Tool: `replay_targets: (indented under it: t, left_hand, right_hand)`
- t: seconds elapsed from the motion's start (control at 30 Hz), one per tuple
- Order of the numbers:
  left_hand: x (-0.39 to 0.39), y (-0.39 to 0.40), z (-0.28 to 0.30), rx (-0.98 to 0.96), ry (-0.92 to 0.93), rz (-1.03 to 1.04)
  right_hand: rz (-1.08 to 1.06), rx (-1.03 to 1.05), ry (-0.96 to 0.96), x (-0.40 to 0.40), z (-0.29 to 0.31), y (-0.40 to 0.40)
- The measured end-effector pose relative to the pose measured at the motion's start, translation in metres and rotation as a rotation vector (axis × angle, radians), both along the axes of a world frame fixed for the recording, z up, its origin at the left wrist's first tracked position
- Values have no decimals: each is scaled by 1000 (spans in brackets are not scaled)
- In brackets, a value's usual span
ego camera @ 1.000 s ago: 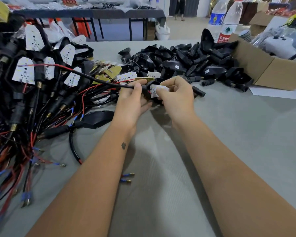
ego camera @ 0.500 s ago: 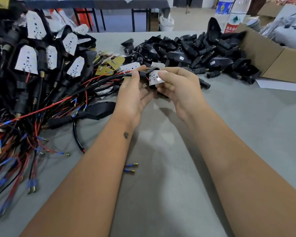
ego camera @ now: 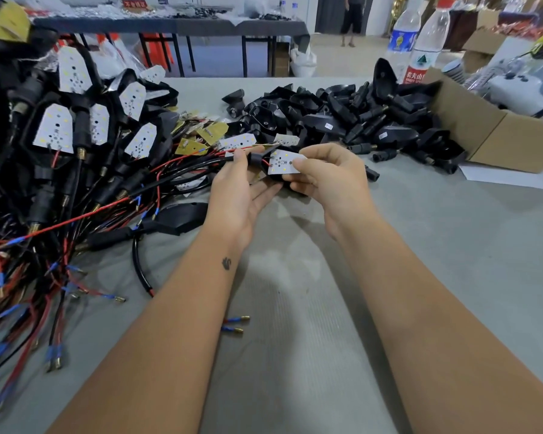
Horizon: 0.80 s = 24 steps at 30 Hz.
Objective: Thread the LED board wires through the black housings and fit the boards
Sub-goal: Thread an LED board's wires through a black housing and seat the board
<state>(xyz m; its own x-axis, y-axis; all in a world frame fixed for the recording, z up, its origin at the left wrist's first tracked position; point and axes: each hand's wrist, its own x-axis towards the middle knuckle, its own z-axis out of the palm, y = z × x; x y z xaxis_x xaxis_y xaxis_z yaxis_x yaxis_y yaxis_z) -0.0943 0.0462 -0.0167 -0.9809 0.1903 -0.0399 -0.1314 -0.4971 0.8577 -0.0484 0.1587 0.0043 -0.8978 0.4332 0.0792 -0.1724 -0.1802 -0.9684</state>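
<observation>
Holding the white LED board [ego camera: 284, 162] pinched at its edge, the right hand [ego camera: 329, 180] keeps it face-up above the black housing [ego camera: 292, 183], probably ready for seating; the left hand [ego camera: 235, 189] grips the wires [ego camera: 185, 166] at the housing's neck, probably for tension. The housing's cavity is hidden behind board and fingers

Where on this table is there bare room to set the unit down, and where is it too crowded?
Bare grey table lies right of the right hand, short of the cardboard box. The strip between the forearms is bare apart from two loose terminals. Crowded: finished wired units on the left, empty black housings beyond the hands.
</observation>
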Motion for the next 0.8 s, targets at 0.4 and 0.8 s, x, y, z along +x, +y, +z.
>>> replay_targets:
  t: [0.4, 0.8]
  left_hand:
    - [0, 1, 1, -98, -6, -8]
    - [-4, -11, 10, -363, 136, -83]
  right_hand:
    - [-212, 539, -62, -7, -17, 7]
    - [168, 251, -36, -3, 0, 7]
